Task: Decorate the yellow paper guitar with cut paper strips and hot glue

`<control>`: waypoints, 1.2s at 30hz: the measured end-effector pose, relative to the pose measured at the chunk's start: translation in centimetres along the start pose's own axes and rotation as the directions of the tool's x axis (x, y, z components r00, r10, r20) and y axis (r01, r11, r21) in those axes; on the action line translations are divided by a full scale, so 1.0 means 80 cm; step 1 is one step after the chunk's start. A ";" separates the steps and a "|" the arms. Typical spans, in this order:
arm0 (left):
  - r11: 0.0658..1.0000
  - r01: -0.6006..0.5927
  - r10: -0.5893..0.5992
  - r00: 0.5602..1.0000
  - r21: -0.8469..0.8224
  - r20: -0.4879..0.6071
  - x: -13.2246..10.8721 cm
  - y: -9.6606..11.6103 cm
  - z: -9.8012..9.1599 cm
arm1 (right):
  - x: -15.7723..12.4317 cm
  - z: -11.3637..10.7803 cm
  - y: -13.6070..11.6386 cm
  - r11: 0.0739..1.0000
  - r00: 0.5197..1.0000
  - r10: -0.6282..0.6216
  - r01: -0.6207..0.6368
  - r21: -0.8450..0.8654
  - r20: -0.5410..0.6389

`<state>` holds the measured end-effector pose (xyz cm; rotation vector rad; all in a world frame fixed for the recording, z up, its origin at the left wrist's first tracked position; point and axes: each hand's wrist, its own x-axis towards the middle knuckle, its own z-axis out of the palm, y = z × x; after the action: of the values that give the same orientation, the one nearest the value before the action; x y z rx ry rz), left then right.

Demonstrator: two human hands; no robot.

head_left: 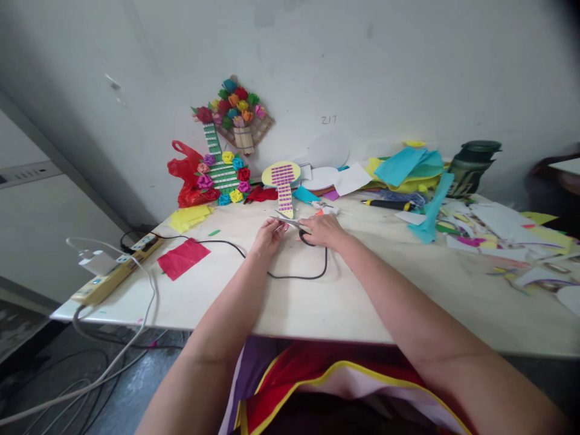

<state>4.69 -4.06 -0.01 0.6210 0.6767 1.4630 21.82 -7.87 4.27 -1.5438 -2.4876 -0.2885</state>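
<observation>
My right hand is closed on a pair of scissors, with a black handle loop showing under the fingers and the blades pointing left. Beside the blade tips, the fingers of my left hand are pinched together; whatever is between them is too small to make out. Just beyond both hands, a yellow paper piece with rows of purple strips, an oval top and a narrow stem, leans near the wall. A glue gun, partly hidden, lies behind my right hand, and a black cord loops below the hands.
At left are a power strip, a red paper sheet and yellow paper. Flower-decorated crafts and a red plastic bag stand behind. Paper scraps, a black-and-yellow tool and a dark bottle lie right.
</observation>
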 end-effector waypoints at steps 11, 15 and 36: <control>1.000 0.001 -0.002 0.999 0.014 0.039 0.005 -0.004 -0.006 | 0.000 -0.006 -0.002 1.000 1.000 0.022 -0.022 0.018 0.011; 1.000 0.005 -0.006 0.999 0.014 0.034 0.005 -0.004 -0.005 | -0.001 -0.007 -0.003 0.999 0.999 0.033 -0.033 0.030 -0.006; 0.999 -0.032 0.031 0.998 0.022 0.052 0.003 -0.001 -0.001 | 0.003 0.003 -0.002 0.999 0.998 0.013 -0.010 0.051 -0.060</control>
<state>4.69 -3.81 -0.12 0.6879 0.6466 1.4654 21.55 -7.64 4.11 -1.5062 -2.4207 -0.2641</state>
